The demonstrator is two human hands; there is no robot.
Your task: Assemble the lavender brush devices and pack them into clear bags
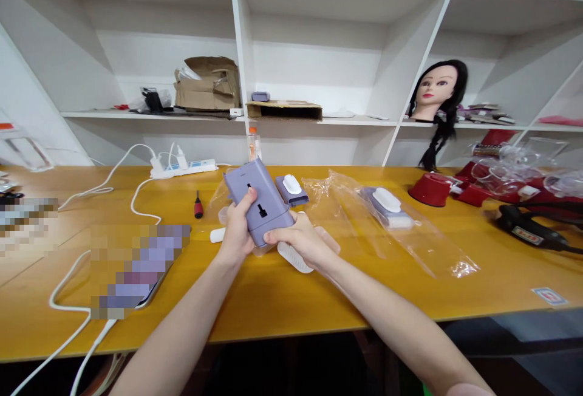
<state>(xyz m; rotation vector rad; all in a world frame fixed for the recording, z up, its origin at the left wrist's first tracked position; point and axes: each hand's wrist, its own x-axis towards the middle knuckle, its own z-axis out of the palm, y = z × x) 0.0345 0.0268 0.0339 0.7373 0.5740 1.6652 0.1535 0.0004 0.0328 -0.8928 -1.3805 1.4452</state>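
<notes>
Both hands grip a purple plastic case (268, 201) with black keyhole-shaped slots in its face, held tilted above the table. My left hand (239, 223) wraps its left side, the thumb lying by the upper slot. At the lower end, my right hand (303, 238) closes round a separate-looking end section marked off by a seam. Beneath the right hand lies a white ribbed oval piece (295, 257), partly covered. Just behind the case sits a smaller purple piece with a white oval top (291, 185). A white piece (217, 235) pokes out left of my left hand.
A similar purple-and-white piece (386, 201) lies on clear plastic bags (350, 220) to the right. Left are a red-handled screwdriver (198, 206), a blurred-out tablet-like device (146, 271), white cables and a power strip (189, 168). Red cups (430, 189) and a black tool (523, 226) stand far right.
</notes>
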